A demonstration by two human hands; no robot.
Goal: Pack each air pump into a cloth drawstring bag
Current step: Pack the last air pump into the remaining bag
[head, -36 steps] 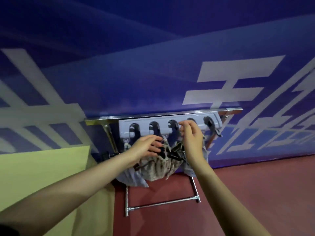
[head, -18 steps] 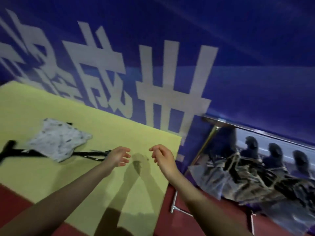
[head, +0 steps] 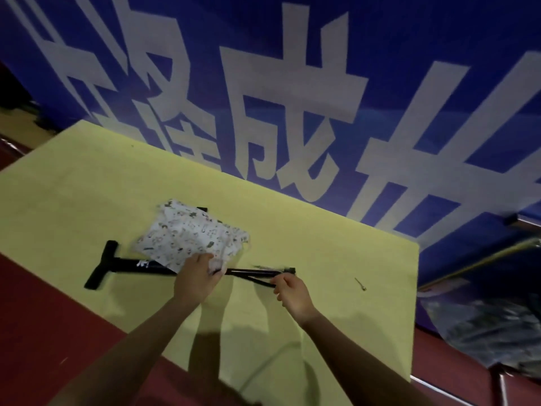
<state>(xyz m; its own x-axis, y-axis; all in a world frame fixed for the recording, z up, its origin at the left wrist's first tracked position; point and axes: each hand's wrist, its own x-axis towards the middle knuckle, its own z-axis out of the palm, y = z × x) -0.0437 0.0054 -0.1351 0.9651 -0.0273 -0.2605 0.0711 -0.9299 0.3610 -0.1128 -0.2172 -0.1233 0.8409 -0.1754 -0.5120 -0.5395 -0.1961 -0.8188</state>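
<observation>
Your left hand (head: 195, 279) has its grip pinched on the near edge of the printed cloth bag (head: 190, 236) — fingers curled over it. Your right hand (head: 291, 293) curls round the black hose end of the air pump (head: 128, 265). Pump lies flat on the yellow worktop (head: 87, 194), partly under the bag — small needle (head: 360, 284) lies apart to the right.

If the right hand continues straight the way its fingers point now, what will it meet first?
Probably the black hose of the air pump: the right hand already has its fingertips at it, though contact is unclear.
</observation>
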